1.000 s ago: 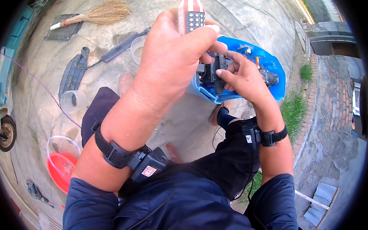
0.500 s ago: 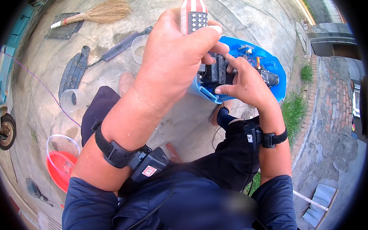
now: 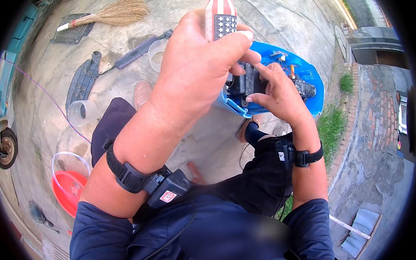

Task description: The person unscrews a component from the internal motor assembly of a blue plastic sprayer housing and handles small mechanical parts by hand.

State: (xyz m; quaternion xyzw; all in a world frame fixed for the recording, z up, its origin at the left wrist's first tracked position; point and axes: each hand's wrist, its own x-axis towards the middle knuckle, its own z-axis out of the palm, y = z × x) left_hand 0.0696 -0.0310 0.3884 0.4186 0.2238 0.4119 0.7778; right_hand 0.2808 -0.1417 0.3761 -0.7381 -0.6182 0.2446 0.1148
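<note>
The blue plastic shell sits far and right of centre, over my knees, open side up like a tray. Inside it I can see a black block-shaped part near the middle, a dark motor-like piece toward the right wall, and a small orange bit beside some pale fittings at the far rim. On the ground to the left stands a clear plastic cup, another clear cup lies farther off, and a red basin with a clear bowl resting in it sits near left; what they hold I cannot tell.

My left hand is raised high in front of me, wrist bent, fingers wrapped shut around a screwdriver handle with a striped and starred pattern, which sticks up toward the far side. Its shaft is hidden behind my fingers. My right hand comes in from the right, lying over the shell, thumb and fingers pinching the black part from its near and right sides. The black part lies just between my two hands, touching the right fingertips, right below the left knuckles.
</note>
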